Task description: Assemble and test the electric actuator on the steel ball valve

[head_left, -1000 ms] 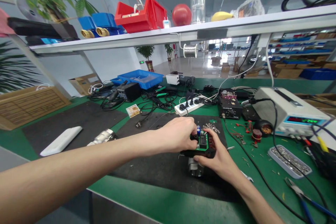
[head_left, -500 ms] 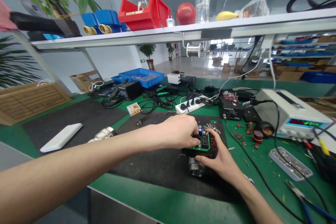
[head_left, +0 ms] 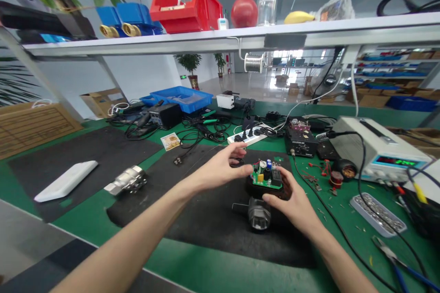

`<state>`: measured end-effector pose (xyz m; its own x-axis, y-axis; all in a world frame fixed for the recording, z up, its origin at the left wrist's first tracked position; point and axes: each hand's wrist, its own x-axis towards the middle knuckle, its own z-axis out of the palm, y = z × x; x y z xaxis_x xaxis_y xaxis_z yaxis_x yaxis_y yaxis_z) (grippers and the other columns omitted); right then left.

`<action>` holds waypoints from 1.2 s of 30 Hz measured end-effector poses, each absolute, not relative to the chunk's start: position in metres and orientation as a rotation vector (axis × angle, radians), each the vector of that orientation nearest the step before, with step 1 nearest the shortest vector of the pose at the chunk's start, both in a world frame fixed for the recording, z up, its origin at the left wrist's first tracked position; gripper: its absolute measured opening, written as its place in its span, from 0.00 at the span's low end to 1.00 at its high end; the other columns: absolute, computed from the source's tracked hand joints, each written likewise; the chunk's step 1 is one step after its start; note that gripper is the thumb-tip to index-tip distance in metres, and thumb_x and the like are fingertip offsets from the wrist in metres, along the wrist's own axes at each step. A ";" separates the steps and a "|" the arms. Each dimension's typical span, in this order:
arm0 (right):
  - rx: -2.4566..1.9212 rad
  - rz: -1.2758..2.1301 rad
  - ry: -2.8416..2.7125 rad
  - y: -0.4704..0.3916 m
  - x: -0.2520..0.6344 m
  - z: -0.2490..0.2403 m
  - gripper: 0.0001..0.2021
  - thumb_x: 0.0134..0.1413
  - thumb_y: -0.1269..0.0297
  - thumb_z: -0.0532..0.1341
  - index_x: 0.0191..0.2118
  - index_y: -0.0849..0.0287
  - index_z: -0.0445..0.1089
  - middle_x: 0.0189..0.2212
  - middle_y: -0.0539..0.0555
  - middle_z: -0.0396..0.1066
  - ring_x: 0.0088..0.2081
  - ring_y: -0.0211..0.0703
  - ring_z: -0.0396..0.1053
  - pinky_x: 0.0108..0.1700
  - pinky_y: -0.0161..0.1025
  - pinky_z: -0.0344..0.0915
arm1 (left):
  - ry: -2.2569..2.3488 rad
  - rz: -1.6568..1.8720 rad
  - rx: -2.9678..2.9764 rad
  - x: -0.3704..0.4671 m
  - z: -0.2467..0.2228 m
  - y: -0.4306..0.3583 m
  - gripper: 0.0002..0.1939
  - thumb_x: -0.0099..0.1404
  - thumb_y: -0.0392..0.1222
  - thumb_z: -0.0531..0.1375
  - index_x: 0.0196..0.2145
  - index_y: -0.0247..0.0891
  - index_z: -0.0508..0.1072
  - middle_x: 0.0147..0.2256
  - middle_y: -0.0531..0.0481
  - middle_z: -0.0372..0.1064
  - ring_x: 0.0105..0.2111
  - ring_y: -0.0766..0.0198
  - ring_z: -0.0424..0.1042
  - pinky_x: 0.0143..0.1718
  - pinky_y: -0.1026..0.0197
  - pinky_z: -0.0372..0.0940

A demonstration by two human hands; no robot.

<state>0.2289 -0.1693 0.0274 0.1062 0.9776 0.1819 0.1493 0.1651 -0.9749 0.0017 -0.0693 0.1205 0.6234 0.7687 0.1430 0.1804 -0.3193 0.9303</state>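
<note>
A black housing with an open green circuit board sits on top of a metal valve body on the black mat. My right hand grips the housing from the right and front. My left hand is just left of the board, with the index finger stretched out. Its thumb and fingers pinch a small black part. Capacitors and a yellow component stand upright on the board.
A second metal valve and a white flat case lie to the left. Behind are a power strip, a soldering station and a bench power supply. A screw tray and pliers lie on the right.
My left hand has lifted off the board and drawn back to the left with a small black part. The board's top is now uncovered. The view has shifted slightly.
</note>
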 end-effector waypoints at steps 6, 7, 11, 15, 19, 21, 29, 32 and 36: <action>-1.351 0.998 -1.206 -0.145 0.237 0.041 0.32 0.52 0.52 0.72 0.59 0.55 0.64 0.57 0.60 0.74 0.57 0.56 0.73 0.59 0.52 0.70 | 0.647 0.734 1.657 0.022 0.038 -0.053 0.56 0.55 0.57 0.74 0.71 0.38 0.51 0.69 0.31 0.54 0.69 0.46 0.56 0.68 0.45 0.56; -1.368 0.999 -1.214 -0.141 0.238 0.043 0.31 0.51 0.52 0.73 0.57 0.55 0.66 0.55 0.59 0.76 0.56 0.56 0.75 0.58 0.51 0.71 | 0.634 0.733 1.638 0.028 0.035 -0.051 0.54 0.57 0.57 0.73 0.71 0.38 0.52 0.69 0.32 0.55 0.69 0.46 0.58 0.68 0.45 0.56; -1.448 1.030 -1.379 -0.126 0.254 0.056 0.31 0.49 0.50 0.74 0.56 0.56 0.69 0.49 0.58 0.79 0.49 0.57 0.78 0.52 0.53 0.74 | 0.573 0.702 1.583 0.041 0.036 -0.043 0.42 0.61 0.56 0.71 0.65 0.37 0.63 0.62 0.37 0.68 0.61 0.47 0.69 0.63 0.47 0.63; -1.475 1.047 -1.701 -0.111 0.278 0.082 0.33 0.48 0.50 0.75 0.59 0.51 0.72 0.55 0.56 0.77 0.53 0.60 0.76 0.55 0.55 0.73 | 0.577 0.767 1.520 0.041 0.025 -0.038 0.36 0.63 0.59 0.68 0.60 0.35 0.66 0.55 0.41 0.73 0.55 0.49 0.73 0.57 0.50 0.67; -1.535 0.710 -1.616 -0.094 0.274 0.103 0.22 0.56 0.43 0.68 0.50 0.51 0.78 0.44 0.55 0.80 0.44 0.54 0.77 0.46 0.49 0.74 | 0.586 0.809 1.463 0.038 0.011 -0.034 0.36 0.62 0.62 0.67 0.58 0.36 0.66 0.52 0.42 0.73 0.53 0.48 0.72 0.53 0.52 0.68; -1.518 0.639 -1.640 -0.088 0.264 0.106 0.18 0.60 0.43 0.66 0.46 0.50 0.79 0.39 0.53 0.80 0.39 0.50 0.76 0.42 0.46 0.72 | 0.554 0.801 1.437 0.037 0.009 -0.034 0.37 0.60 0.61 0.69 0.57 0.37 0.66 0.52 0.43 0.73 0.53 0.48 0.72 0.53 0.52 0.68; -1.467 0.726 -1.759 -0.087 0.257 0.107 0.12 0.60 0.49 0.67 0.41 0.49 0.82 0.36 0.52 0.79 0.37 0.48 0.74 0.36 0.44 0.71 | 0.490 0.802 1.417 0.038 0.014 -0.043 0.40 0.56 0.56 0.74 0.60 0.40 0.65 0.58 0.42 0.70 0.59 0.45 0.69 0.60 0.49 0.64; -1.481 0.731 -1.764 -0.086 0.260 0.107 0.13 0.59 0.49 0.67 0.41 0.49 0.83 0.36 0.52 0.79 0.38 0.49 0.75 0.37 0.44 0.71 | 0.500 0.804 1.410 0.038 0.011 -0.041 0.40 0.57 0.57 0.73 0.60 0.39 0.65 0.57 0.42 0.71 0.58 0.45 0.69 0.60 0.48 0.64; -1.501 0.859 -1.700 -0.081 0.262 0.103 0.15 0.59 0.48 0.68 0.44 0.49 0.83 0.39 0.51 0.81 0.43 0.50 0.77 0.42 0.44 0.73 | 0.514 0.829 1.421 0.041 0.007 -0.037 0.40 0.58 0.58 0.72 0.61 0.38 0.65 0.58 0.42 0.70 0.59 0.44 0.69 0.61 0.47 0.63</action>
